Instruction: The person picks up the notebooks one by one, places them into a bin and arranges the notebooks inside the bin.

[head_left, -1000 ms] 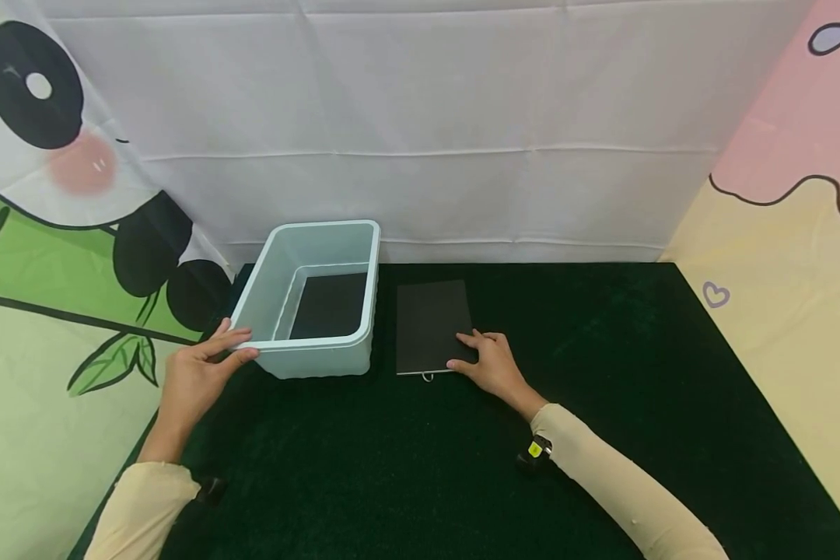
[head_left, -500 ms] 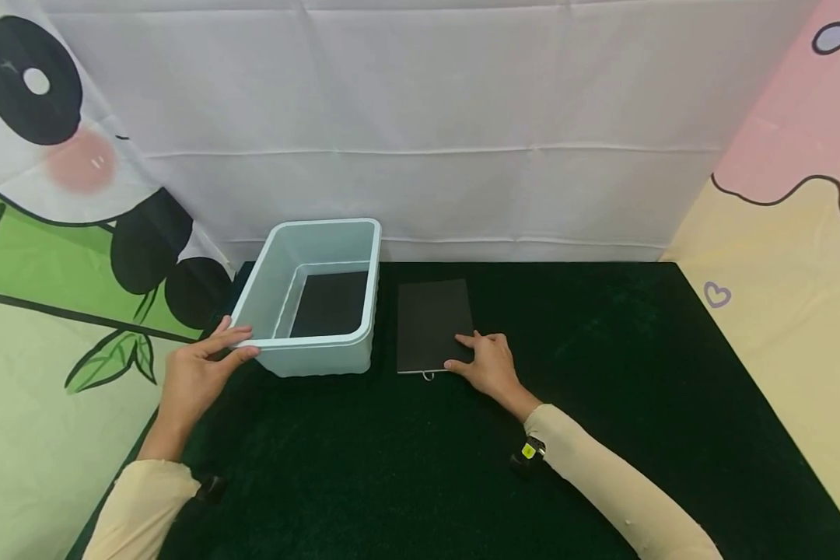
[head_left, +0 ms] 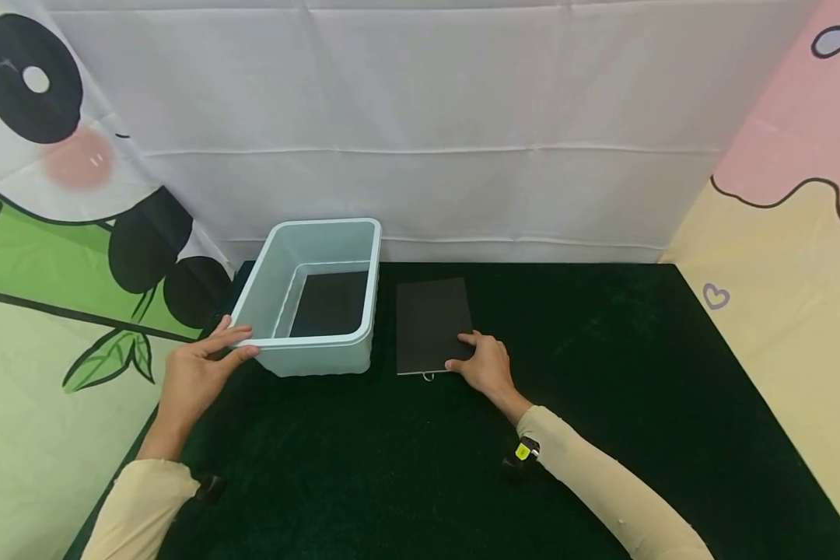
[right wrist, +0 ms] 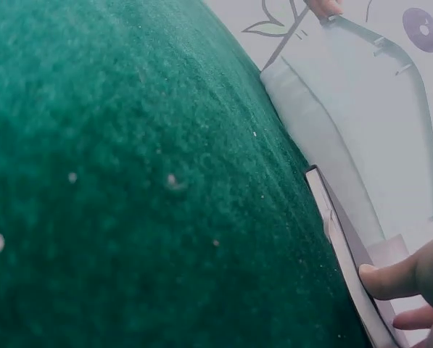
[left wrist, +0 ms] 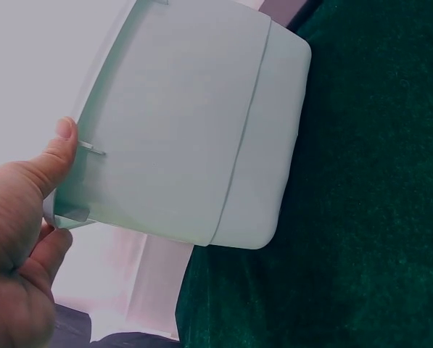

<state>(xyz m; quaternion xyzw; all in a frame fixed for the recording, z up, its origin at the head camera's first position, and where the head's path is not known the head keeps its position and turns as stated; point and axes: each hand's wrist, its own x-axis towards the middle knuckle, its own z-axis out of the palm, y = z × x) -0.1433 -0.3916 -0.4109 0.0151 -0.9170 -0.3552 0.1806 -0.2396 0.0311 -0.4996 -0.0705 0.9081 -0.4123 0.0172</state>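
Observation:
In the head view a pale blue plastic bin (head_left: pixel 315 358) stands at the table's left. My left hand (head_left: pixel 196 377) pinches its near left rim corner, thumb in front and fingers over the rim; the left wrist view shows the thumb on the bin's outer wall (left wrist: pixel 172 123). Inside the bin lies a flat black rectangle (head_left: pixel 330 303). Right of the bin, a black notebook (head_left: pixel 430 323) lies flat, a small pale loop (head_left: pixel 428 377) at its near edge. My right hand (head_left: pixel 488 365) rests at its near right corner, thumb and fingertips touching the cover and edge.
A dark green velvet cloth (head_left: pixel 364 467) covers the table (head_left: pixel 602 350). Behind it hangs a white sheet (head_left: pixel 462 155), with printed cartoon cloths to the left and right. The bin stands close to the back edge.
The right forearm has shifted slightly to the left, while the right hand stays at the notebook's corner. Left hand, bin and notebook stay essentially where they were.

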